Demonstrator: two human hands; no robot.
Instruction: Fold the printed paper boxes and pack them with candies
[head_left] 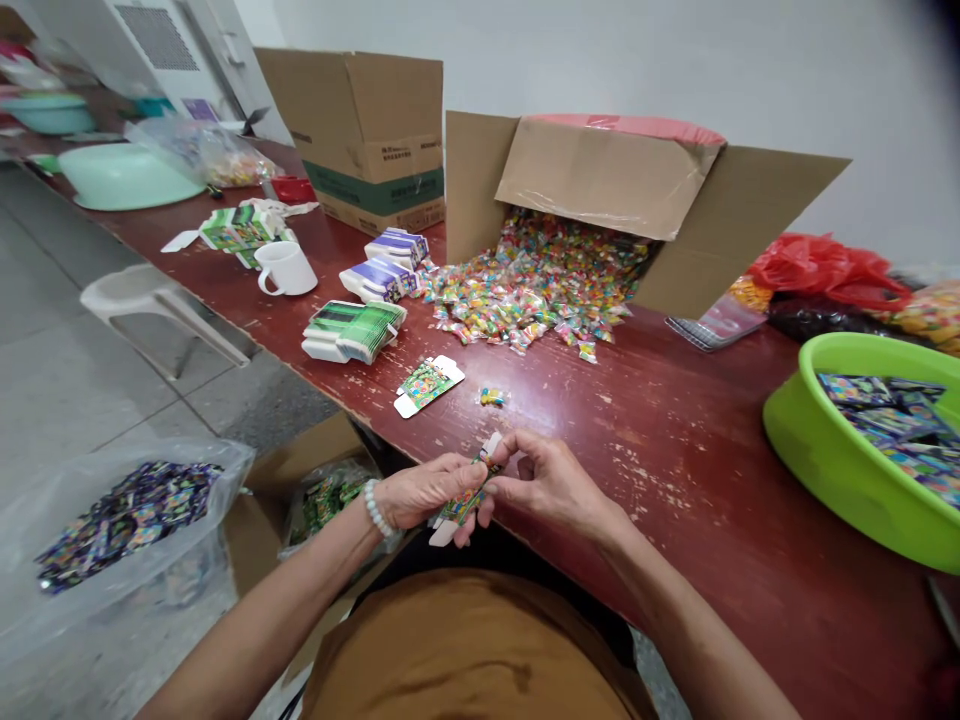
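My left hand (pixel 427 490) is closed round a small colourful paper box (pixel 466 497) with white flaps, held at the near edge of the red-brown table (pixel 675 430). My right hand (pixel 547 480) pinches the box's upper end, fingers curled. Just beyond my hands lie a single wrapped candy (pixel 493 397) and a flat unfolded box blank (pixel 428 385). Further back, a heap of small colourful wrapped candies (pixel 532 285) spills from a cardboard carton (pixel 600 190) lying on its side.
Stacks of flat box blanks (pixel 352 330), (pixel 379 280) and a white mug (pixel 285 268) stand at the left. A green basin (pixel 847 460) with filled boxes sits at the right. An upright carton (pixel 375 130), a pale basin (pixel 124 175) and a clear bag of packets (pixel 120 515) lie around.
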